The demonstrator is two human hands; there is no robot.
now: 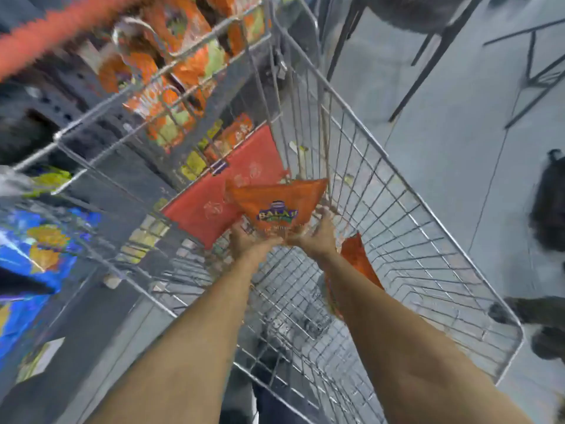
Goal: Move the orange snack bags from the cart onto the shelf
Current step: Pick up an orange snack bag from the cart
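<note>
Both my arms reach down into the wire cart (406, 228). My left hand (249, 241) and my right hand (318, 237) together grip the lower edge of an orange snack bag (279, 203) with a purple logo, held up over the cart's far end. Another orange snack bag (356, 255) lies in the cart, partly hidden under my right forearm. To the upper left, a wire shelf basket (146, 96) holds several orange and green snack bags (183, 65). The view is blurred.
A red panel (232, 185) sits on the cart's far side by the shelf. Blue snack packs (33, 252) fill a lower shelf at the left. Black chair legs (428, 71) and a dark bag (550, 206) stand on the grey floor at the right.
</note>
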